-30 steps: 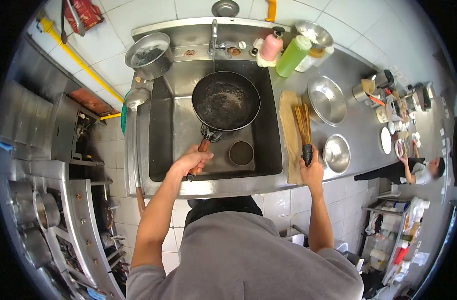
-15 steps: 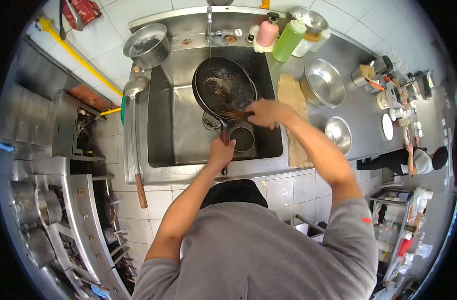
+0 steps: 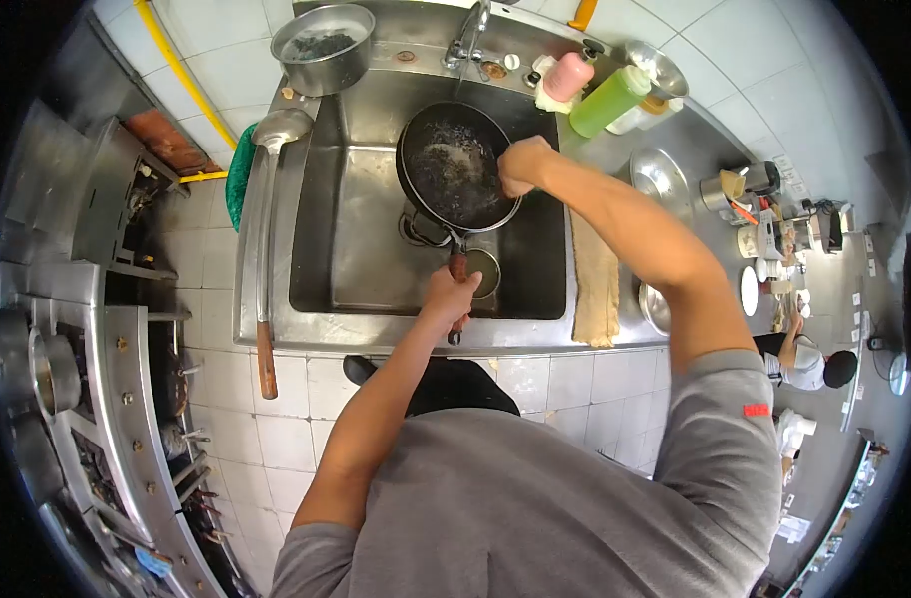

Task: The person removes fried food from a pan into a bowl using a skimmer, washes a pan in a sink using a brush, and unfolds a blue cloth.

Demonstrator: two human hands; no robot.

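My left hand [image 3: 450, 298] is closed round the brown handle [image 3: 457, 265] of a black frying pan [image 3: 455, 169]. The pan is held over the sink [image 3: 361, 239], with its dark, wet-looking inside facing up and pale residue in the middle. At the pan's right inner rim is my right hand [image 3: 526, 166], fingers closed. The brown scrubbing brush it held a moment ago is hidden behind the hand and against the dark pan. Above the pan is the faucet [image 3: 465, 45]. A round container [image 3: 483, 273] stands in the sink beside the pan handle.
A metal pot [image 3: 323, 75] and a long-handled ladle [image 3: 266, 229] lie left of the basin. To the right are a pink pump bottle [image 3: 568, 77], a green bottle [image 3: 611, 102], a tan cloth [image 3: 596, 284] and a steel bowl [image 3: 660, 179]. Another person [image 3: 806, 359] stands far right.
My right hand has moved up along the pan's right side, and the brush is now out of sight. My left hand still grips the handle. The head view has shifted.
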